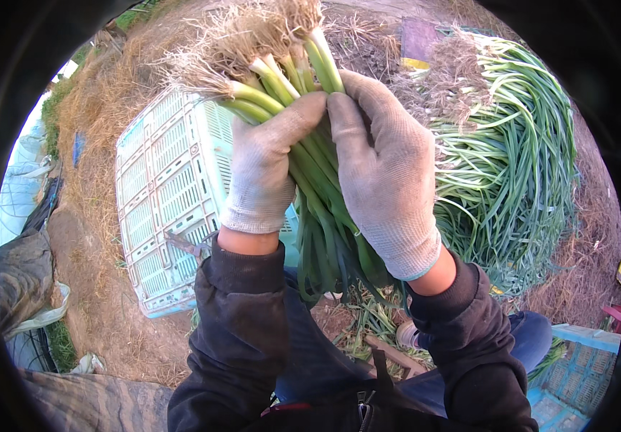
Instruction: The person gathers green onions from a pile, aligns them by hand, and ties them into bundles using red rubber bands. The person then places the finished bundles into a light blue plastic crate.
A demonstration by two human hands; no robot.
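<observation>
A bunch of long green allium plants, like green garlic (pixel 316 173), is held up before me, roots at the top and leaves hanging down. My left hand (pixel 267 167), in a dirty knit work glove, wraps around the stems just below the tangled dry roots. Thumb and fingers of my gloved right hand (pixel 389 173) pinch the pale stems at the bunch's right side, near the left thumb. To the right of my right hand lies a large heap of the same plants (pixel 510 162), their roots toward the bunch.
An overturned pale-green plastic crate (pixel 167 162) stands at the left, with a pair of metal shears (pixel 183 245) on it. Another blue crate (pixel 580 367) is at the lower right. Leaf scraps (pixel 367 318) litter the ground between my legs. Dark sheeting (pixel 94 399) lies lower left.
</observation>
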